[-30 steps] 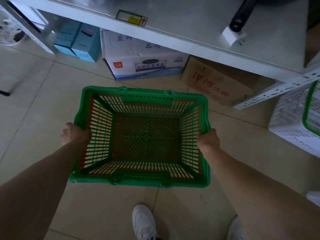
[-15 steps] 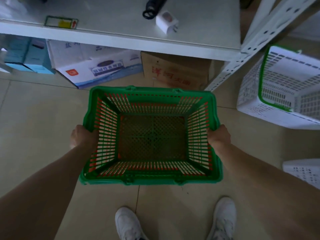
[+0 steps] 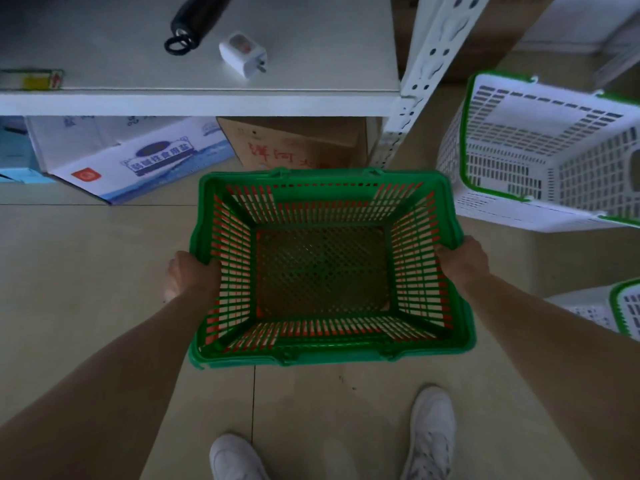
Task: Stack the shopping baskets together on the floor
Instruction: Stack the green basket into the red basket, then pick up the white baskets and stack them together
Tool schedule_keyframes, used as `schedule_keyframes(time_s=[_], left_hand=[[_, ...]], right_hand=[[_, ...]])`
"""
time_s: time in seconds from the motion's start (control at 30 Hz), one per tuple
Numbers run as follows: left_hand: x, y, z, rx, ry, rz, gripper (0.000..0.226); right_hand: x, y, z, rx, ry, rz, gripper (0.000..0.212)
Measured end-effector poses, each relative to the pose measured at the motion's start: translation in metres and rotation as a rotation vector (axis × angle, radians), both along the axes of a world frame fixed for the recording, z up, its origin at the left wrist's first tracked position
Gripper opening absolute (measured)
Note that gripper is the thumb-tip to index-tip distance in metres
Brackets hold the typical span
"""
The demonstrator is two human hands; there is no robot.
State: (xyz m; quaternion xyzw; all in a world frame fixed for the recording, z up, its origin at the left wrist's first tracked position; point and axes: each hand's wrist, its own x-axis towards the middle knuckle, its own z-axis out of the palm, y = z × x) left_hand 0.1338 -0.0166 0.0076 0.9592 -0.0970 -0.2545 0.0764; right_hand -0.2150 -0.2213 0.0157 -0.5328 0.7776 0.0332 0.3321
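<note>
I hold a green shopping basket (image 3: 329, 356) with red showing through its slats, upright, above the tiled floor in front of my feet. My left hand (image 3: 192, 277) grips its left rim and my right hand (image 3: 462, 261) grips its right rim. A white basket with a green rim (image 3: 540, 150) lies tipped on its side on the floor at the upper right, its opening facing left. The corner of another white basket with a green rim (image 3: 616, 311) shows at the right edge.
A white metal shelf (image 3: 207, 102) with a slotted upright post (image 3: 415, 84) stands just beyond the green basket. On it lie a white plug adapter (image 3: 242, 57) and a black handle (image 3: 195, 19). Cardboard boxes (image 3: 298, 147) sit under the shelf. My white shoes (image 3: 433, 434) are below.
The view has swung to the right with the green basket held in both hands. The white baskets on the right have come further into view. My grip is unchanged.
</note>
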Motion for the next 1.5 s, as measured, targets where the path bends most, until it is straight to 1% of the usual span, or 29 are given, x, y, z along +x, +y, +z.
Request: schedule_keyframes(time_s=[0.3,0.5,0.57,0.63,0.7,0.73,0.8,0.87,0.9,0.97,1.03,1.1,1.17,1.27,1.3,1.4,1.5], left_hand=[[-0.021,-0.017,0.002,0.020,-0.027,-0.053,0.046],[-0.026,-0.020,0.002,0.055,0.050,-0.032,0.049],[-0.034,-0.029,0.005,0.058,0.025,0.015,0.053],[-0.045,-0.042,0.014,0.051,-0.062,0.018,0.055],[-0.055,-0.054,0.023,-0.003,-0.171,-0.074,0.055],[-0.061,-0.061,0.027,-0.044,-0.220,-0.149,0.055],[-0.076,-0.074,0.033,-0.137,-0.259,-0.315,0.053],[-0.099,-0.091,0.039,-0.247,-0.199,-0.466,0.050],[-0.114,-0.099,0.041,-0.299,-0.151,-0.543,0.048],[-0.147,-0.116,0.047,-0.376,-0.051,-0.677,0.047],[-0.179,-0.132,0.052,-0.424,0.046,-0.733,0.041],[-0.213,-0.148,0.056,-0.451,0.185,-0.692,0.032],[-0.246,-0.164,0.060,-0.437,0.359,-0.602,0.025],[-0.296,-0.184,0.068,-0.453,0.674,-0.367,0.018],[-0.312,-0.191,0.073,-0.450,0.750,-0.298,0.018],[-0.356,-0.206,0.081,-0.408,0.848,-0.221,0.017],[-0.395,-0.220,0.080,-0.372,0.862,-0.281,0.015]], right_hand=[[-0.024,-0.018,-0.007,0.027,-0.018,-0.012,0.045],[-0.025,-0.021,-0.006,0.126,-0.044,-0.021,0.054],[-0.025,-0.022,-0.005,0.141,-0.058,-0.030,0.058],[-0.026,-0.021,-0.003,0.145,-0.089,-0.045,0.061],[-0.027,-0.021,0.002,0.111,-0.084,-0.037,0.062],[-0.027,-0.020,0.004,0.052,-0.051,-0.008,0.060],[-0.027,-0.018,0.011,-0.155,0.051,0.105,0.050],[-0.029,-0.016,0.015,-0.370,0.152,0.298,0.044],[-0.030,-0.016,0.018,-0.434,0.172,0.380,0.042],[-0.032,-0.016,0.022,-0.482,0.138,0.467,0.037],[-0.032,-0.015,0.028,-0.465,0.082,0.491,0.034],[-0.036,-0.014,0.033,-0.427,0.040,0.484,0.034],[-0.043,-0.014,0.038,-0.386,0.008,0.482,0.033],[-0.064,-0.016,0.043,-0.308,-0.057,0.448,0.029],[-0.074,-0.017,0.043,-0.283,-0.070,0.428,0.029],[-0.111,-0.024,0.043,-0.196,-0.094,0.324,0.032],[-0.157,-0.030,0.040,-0.125,-0.123,0.188,0.033]])
